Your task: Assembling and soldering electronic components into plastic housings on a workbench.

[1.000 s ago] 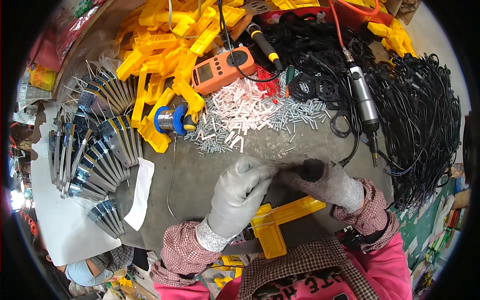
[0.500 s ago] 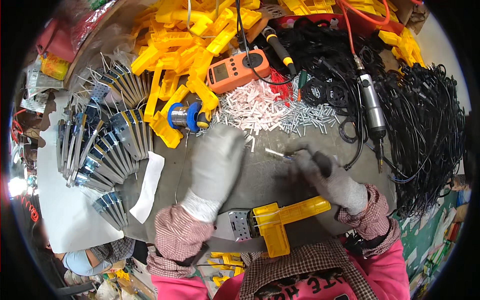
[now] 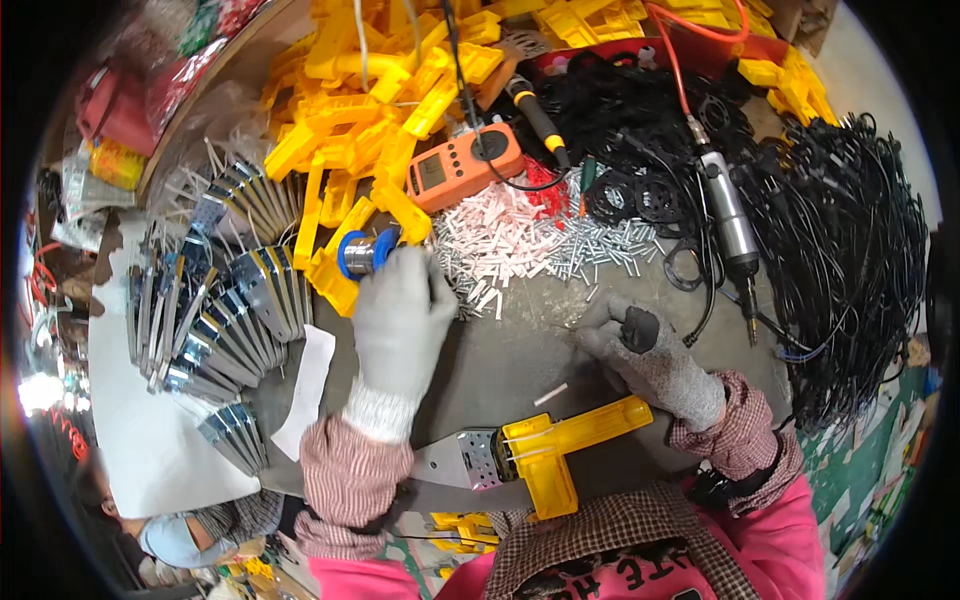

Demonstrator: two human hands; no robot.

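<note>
At centre-left, the gloved left hand (image 3: 402, 318) is just beside the blue-flanged wire spool (image 3: 364, 256), fingers bunched; whether they grip anything cannot be told. Right of centre, the right hand (image 3: 640, 348) curls its fingers inward, any hold hidden. The yellow casing (image 3: 542, 466), with perforated metal plate (image 3: 480, 456), lies at lower centre.

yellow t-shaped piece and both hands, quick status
Left hand by blue spool, right hand curled; both grips unclear. Yellow T-shaped piece at bench edge, untouched. Loose white tube close by.
</note>
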